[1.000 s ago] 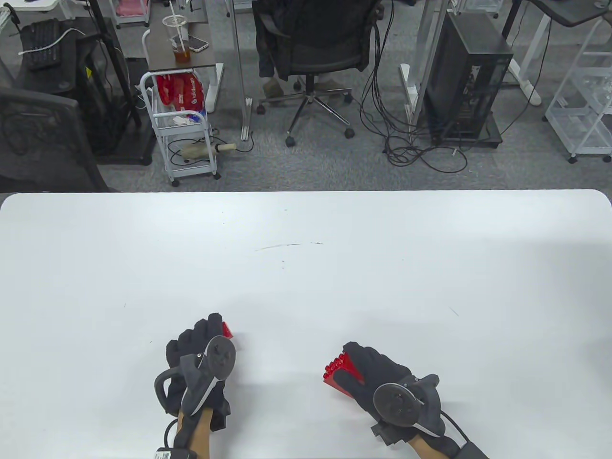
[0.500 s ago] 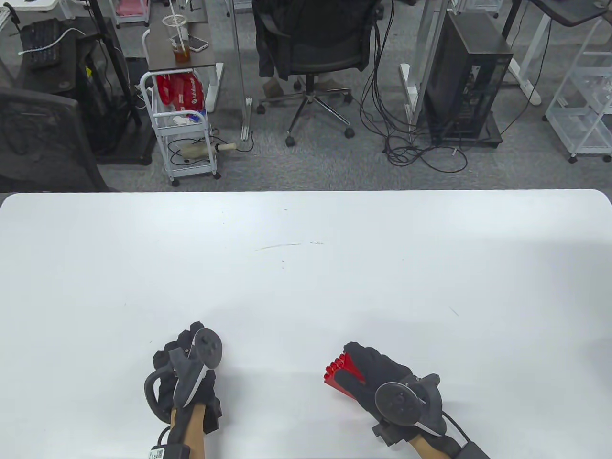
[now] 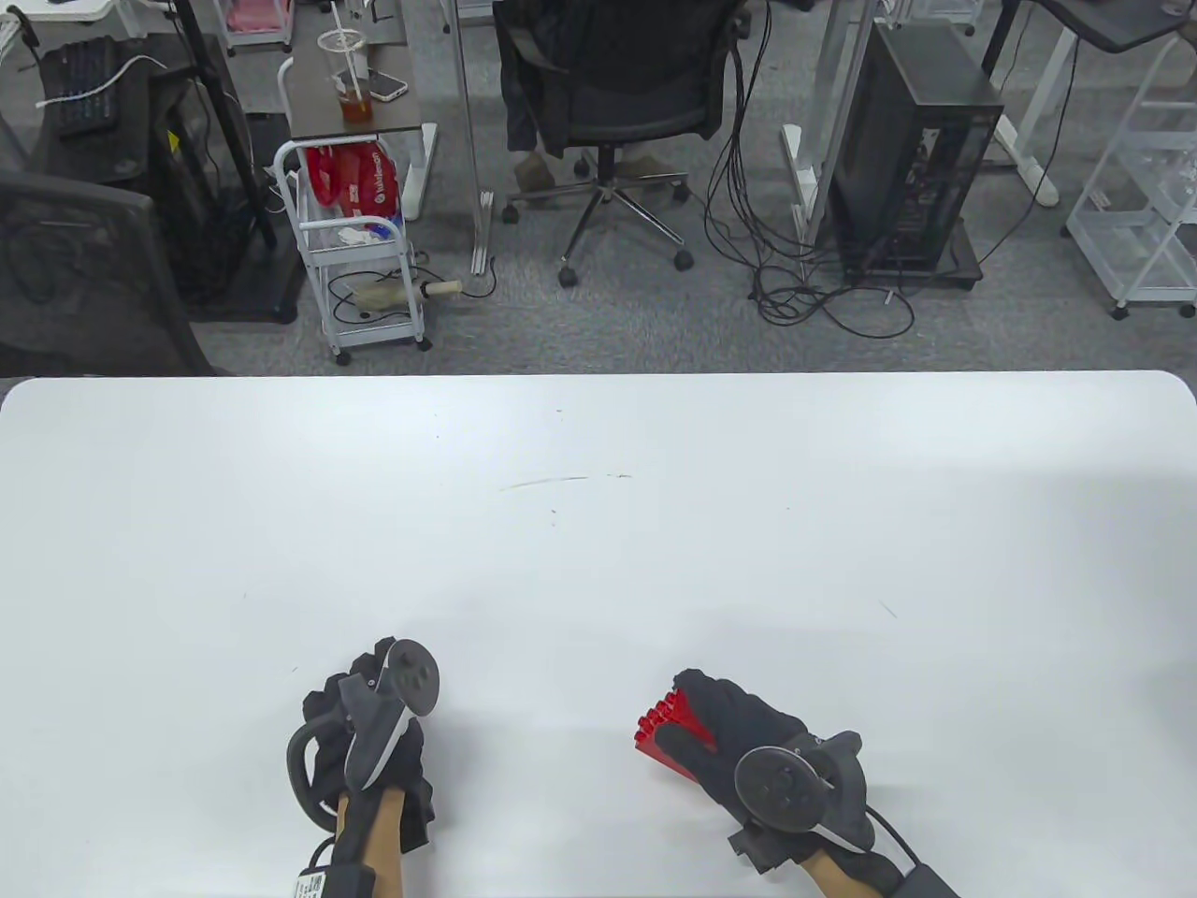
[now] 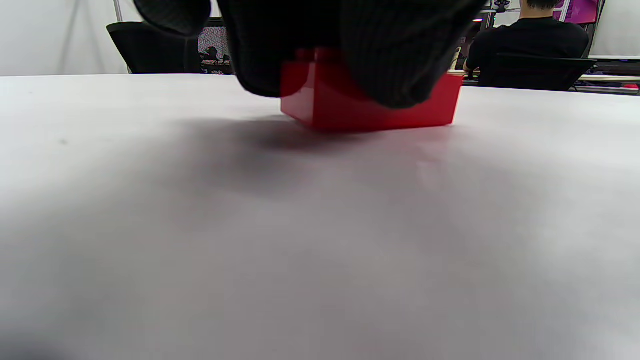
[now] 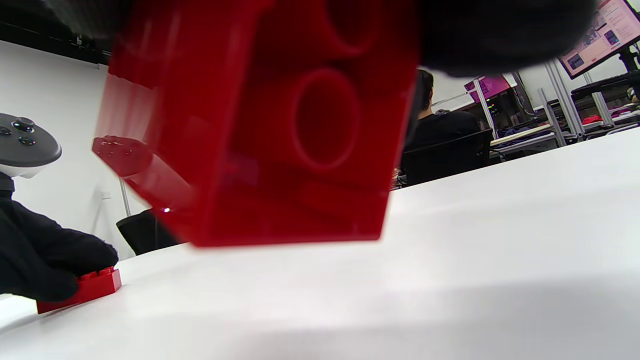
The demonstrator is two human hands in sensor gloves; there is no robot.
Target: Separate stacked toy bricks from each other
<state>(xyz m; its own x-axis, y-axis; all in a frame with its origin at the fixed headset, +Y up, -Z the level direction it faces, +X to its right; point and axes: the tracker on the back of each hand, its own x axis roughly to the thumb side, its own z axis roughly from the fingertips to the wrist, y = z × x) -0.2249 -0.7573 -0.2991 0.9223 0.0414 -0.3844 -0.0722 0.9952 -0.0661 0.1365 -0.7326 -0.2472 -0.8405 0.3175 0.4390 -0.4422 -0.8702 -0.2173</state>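
My right hand (image 3: 687, 713) grips a red toy brick (image 3: 657, 728) and holds it tilted above the white table (image 3: 598, 524). The right wrist view shows its hollow underside (image 5: 280, 140) close up, off the surface. My left hand (image 3: 365, 678) is at the near left and hides a second red brick in the table view. In the left wrist view that brick (image 4: 370, 112) sits flat on the table with my gloved fingers (image 4: 350, 45) closed over its top. It also shows in the right wrist view (image 5: 92, 287), under my left hand (image 5: 45, 260). The two bricks are apart.
The table's far edge (image 3: 598, 376) borders an office floor with a chair (image 3: 608, 103), a white cart (image 3: 360, 253) and a computer tower (image 3: 912, 150). A faint scratch (image 3: 561, 482) marks the middle of the table.
My left hand has moved left and toward me, and its red brick, visible beyond the fingers a second ago, is now hidden under the hand. My right hand has stayed put with its brick.
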